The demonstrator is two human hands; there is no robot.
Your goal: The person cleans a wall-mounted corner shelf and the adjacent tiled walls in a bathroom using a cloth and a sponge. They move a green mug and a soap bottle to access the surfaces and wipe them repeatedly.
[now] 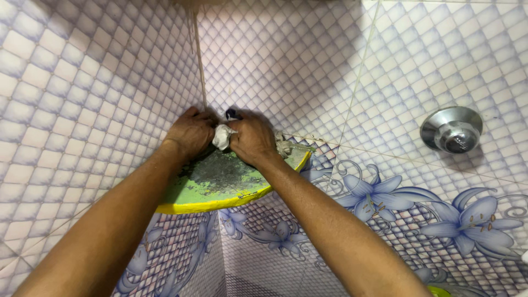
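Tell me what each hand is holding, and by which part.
A white crumpled cloth is pinched between the left hand and right hand, above the green corner shelf; the exact grip is hidden.

Place: you are in a home bathroom or wash area, facing a wall corner.
Walls: glazed tiles [88,82] with a pale lilac diamond pattern cover both sides; lower down you see blue lily-flower tiles [379,198].
Fitting: a round chrome valve knob [452,130] sits on the right wall.
Shelf: a green, yellow-edged corner shelf [220,190], grimy on top, is fixed into the far corner.
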